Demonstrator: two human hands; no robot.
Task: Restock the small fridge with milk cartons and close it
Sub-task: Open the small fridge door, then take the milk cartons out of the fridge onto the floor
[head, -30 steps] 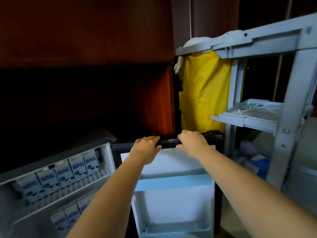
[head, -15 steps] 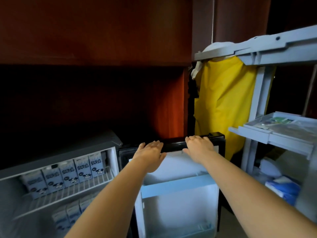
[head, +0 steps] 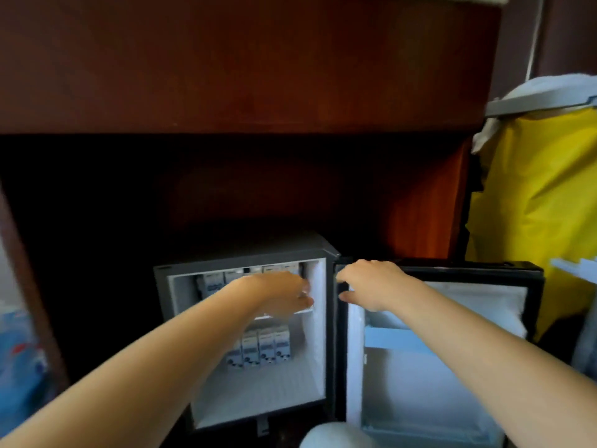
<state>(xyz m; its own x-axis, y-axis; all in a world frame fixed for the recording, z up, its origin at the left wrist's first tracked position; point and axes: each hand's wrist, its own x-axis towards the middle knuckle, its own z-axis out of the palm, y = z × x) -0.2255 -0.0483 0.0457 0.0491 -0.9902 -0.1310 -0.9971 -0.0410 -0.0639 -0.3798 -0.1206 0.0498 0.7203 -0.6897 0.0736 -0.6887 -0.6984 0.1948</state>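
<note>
Your left hand (head: pixel 284 294) reaches into the upper part of the small fridge (head: pixel 245 253), just left of the frame's middle. Its fingers look stretched out toward the right inner wall, level with the front edge of the wire shelf (head: pixel 302 312). It is blurred, but nothing shows in its grasp. Your right hand (head: pixel 371 284) sits just beside it, across the hinge line. It is draped over the top corner of the fridge door (head: pixel 452 318), with the fingers bent over the edge and the thumb out below, so it appears to have hold of the door.

Behind your left hand, a row of milk cartons (head: pixel 226 279) stands upright along the upper shelf. A second, shorter row of cartons (head: pixel 261 347) stands below it, toward the back. The fridge floor in front of that row is bare white.

The door stands swung wide to the right of the frame. Its pale blue door rack (head: pixel 397 341) holds no cartons that can be seen. At the far right hangs a yellow bag (head: pixel 533 205), and dark red wood panelling (head: pixel 226 59) fills the top of the frame.

Judging by this, the stocking is largely done, since both levels carry cartons and neither hand brings another. What is left to you is the closing: your left hand must come clear of the opening before the door swings left and shuts.
</note>
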